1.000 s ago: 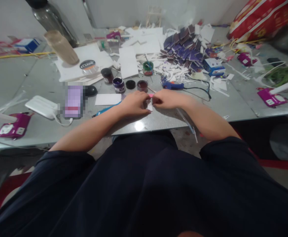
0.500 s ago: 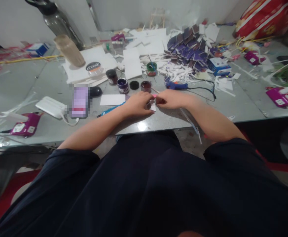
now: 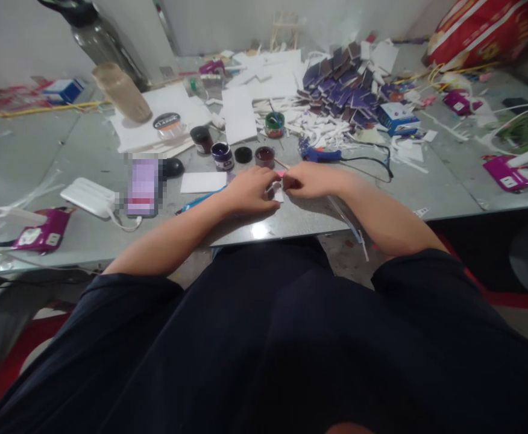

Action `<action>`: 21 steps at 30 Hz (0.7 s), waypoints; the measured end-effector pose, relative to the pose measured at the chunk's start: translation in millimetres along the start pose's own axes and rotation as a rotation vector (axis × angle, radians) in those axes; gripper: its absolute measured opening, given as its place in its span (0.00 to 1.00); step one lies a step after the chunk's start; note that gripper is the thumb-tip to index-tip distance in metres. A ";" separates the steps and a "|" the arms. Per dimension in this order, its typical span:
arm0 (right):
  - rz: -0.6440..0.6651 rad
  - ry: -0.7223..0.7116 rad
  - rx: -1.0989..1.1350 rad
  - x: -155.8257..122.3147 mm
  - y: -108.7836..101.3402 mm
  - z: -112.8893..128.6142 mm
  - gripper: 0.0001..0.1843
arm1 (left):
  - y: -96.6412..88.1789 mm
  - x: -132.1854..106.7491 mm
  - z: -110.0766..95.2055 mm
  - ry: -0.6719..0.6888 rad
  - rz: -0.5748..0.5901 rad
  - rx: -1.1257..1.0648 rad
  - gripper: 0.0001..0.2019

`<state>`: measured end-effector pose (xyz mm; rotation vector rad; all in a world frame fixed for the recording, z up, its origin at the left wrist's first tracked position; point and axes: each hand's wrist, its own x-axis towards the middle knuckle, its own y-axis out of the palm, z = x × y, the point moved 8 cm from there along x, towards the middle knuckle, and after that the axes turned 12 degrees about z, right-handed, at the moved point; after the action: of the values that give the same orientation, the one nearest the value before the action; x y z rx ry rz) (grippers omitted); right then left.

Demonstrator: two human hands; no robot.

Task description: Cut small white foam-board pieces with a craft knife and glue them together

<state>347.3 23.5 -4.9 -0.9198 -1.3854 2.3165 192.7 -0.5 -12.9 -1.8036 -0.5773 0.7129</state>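
My left hand [image 3: 254,190] rests at the table's front edge, its thumb and fingers closed about a small white piece [image 3: 279,194]. A bit of pink [image 3: 281,174] shows at the far end of that piece. Facing it, my right hand [image 3: 307,179] is curled with its fingertips pinched at the piece's right side; whatever they hold is hidden. Just beyond the hands stand an open jar of dark red paint [image 3: 264,157], a black lid [image 3: 243,155] and a jar of dark blue paint [image 3: 222,156]. A blue tool [image 3: 201,200] lies partly under my left forearm.
A blue glue gun [image 3: 322,155] with its cable lies beyond my right hand. Behind are heaped purple painted pieces [image 3: 340,84] and white scraps [image 3: 330,128]. To the left are a phone [image 3: 144,185], a white power bank [image 3: 88,198] and a white board [image 3: 204,182].
The whole view has shifted slightly, so the table things appear a little further left. Both hands keep nearly the same pose around the small white piece.
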 end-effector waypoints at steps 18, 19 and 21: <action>-0.037 0.008 0.045 3.3 3.1 -7.9 0.04 | -0.6 2.5 2.7 -0.035 -0.014 -0.062 0.33; -0.044 0.007 0.052 3.5 3.2 -8.2 0.04 | -0.8 2.5 3.0 -0.037 -0.015 -0.067 0.33; -0.057 0.013 0.046 3.8 3.3 -8.5 0.05 | -1.1 2.6 3.6 -0.044 -0.014 -0.076 0.32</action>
<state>350.2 29.7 -12.0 -0.8693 -1.3295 2.2864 191.9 4.0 -13.3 -1.8560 -0.6527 0.7311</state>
